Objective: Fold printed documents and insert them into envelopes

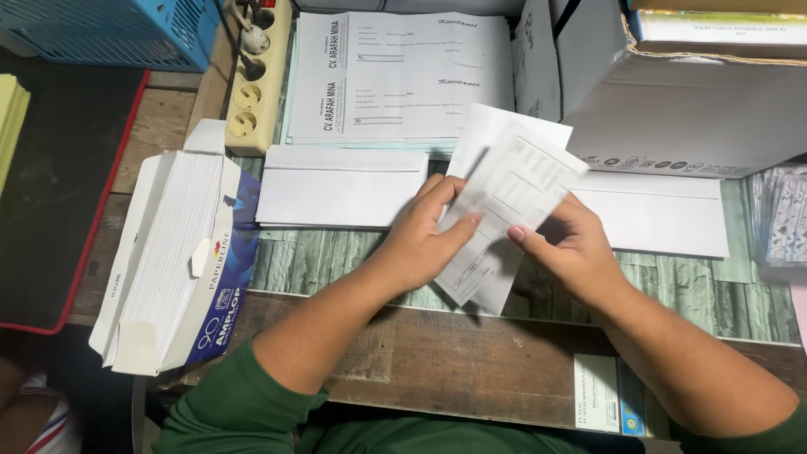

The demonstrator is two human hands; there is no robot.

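We are holding a folded slip (504, 214) between both hands, left hand (424, 240) and right hand (572, 248), above the counter (336, 261); pinching unevenly, we are risking a crooked crease or a tear.

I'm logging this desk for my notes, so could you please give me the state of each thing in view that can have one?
Left hand: gripping the folded slip.
Right hand: pinching the slip's right edge.
Slip: folded, held tilted above the desk.
Envelope box: open, full.
Envelopes: stacked flat.
Forms: lying flat, stacked.
Power strip: plugs in at its far end.
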